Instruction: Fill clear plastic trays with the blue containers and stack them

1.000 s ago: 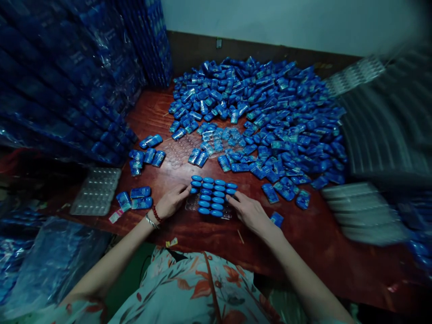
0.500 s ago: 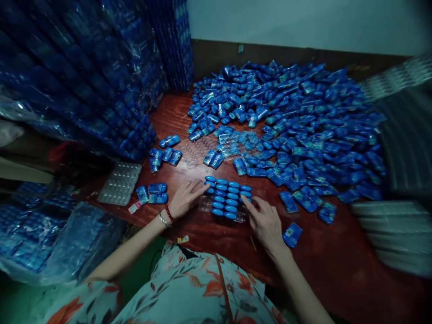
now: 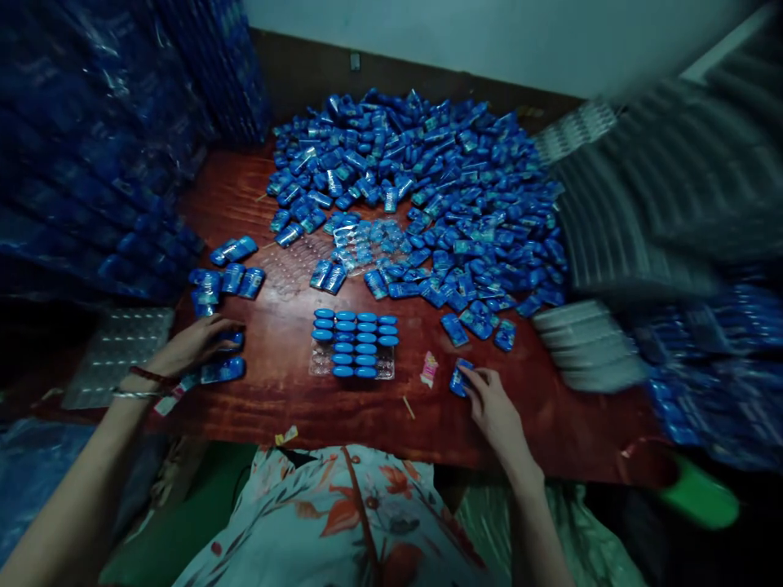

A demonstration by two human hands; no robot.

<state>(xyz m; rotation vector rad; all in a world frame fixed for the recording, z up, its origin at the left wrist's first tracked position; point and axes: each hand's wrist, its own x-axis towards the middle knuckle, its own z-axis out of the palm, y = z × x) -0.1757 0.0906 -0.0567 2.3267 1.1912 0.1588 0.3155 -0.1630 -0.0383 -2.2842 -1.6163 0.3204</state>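
Head view: the right hand (image 3: 494,408) is nearly closed, thumb and fingertips pinching a small glossy blue packet (image 3: 459,378) low over the reddish-brown wooden table (image 3: 275,399). The left hand (image 3: 199,342), fingers half curled, reaches over a flat shiny blue pouch (image 3: 232,338); its grip, partly hidden, cannot be confirmed. Between the hands, apart from both, a clear plastic blister tray (image 3: 321,364) lies on the table, bearing rows of blue oval pieces (image 3: 356,337). A pink printed wrapper (image 3: 429,369) lies between tray and right hand
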